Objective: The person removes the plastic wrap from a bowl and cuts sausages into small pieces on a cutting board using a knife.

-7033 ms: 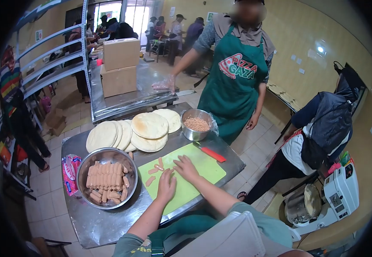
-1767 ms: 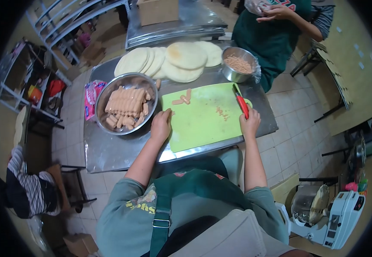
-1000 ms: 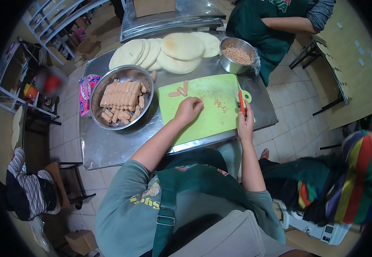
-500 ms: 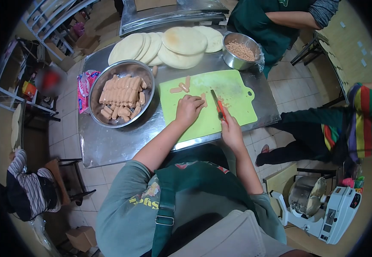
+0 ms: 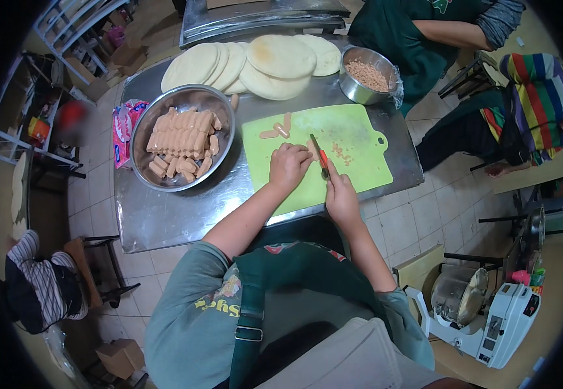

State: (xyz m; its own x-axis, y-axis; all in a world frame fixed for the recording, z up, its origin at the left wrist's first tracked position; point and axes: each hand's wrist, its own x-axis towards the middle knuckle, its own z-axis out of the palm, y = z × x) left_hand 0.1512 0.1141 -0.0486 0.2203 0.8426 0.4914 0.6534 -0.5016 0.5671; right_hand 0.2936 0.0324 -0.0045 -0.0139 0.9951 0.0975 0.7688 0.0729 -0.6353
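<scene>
My left hand [image 5: 289,165] rests on the green cutting board [image 5: 359,123], fingers curled over a piece of sausage [image 5: 312,148]. In my right hand [image 5: 342,196] is a knife [image 5: 321,159] with a red-orange handle, its blade against the sausage at my left fingertips. Small diced sausage bits [image 5: 341,154] lie to the right of the blade. A few sausage pieces [image 5: 284,129] lie near the board's upper left. Left of the board, a steel bowl [image 5: 140,170] holds many sausages [image 5: 181,136] and cut pieces.
Round flatbreads [image 5: 275,86] overlap along the table's far side. A steel pot [image 5: 355,93] of diced bits stands at the back right, near a person in a green apron [image 5: 388,32]. A pink package [image 5: 122,133] lies beside the bowl. A mixer [image 5: 508,324] stands lower right.
My right hand has brought the knife left, from beside the sausage onto it. The diced bits now show more fully. At the right, a person in striped clothing has moved farther up the view.
</scene>
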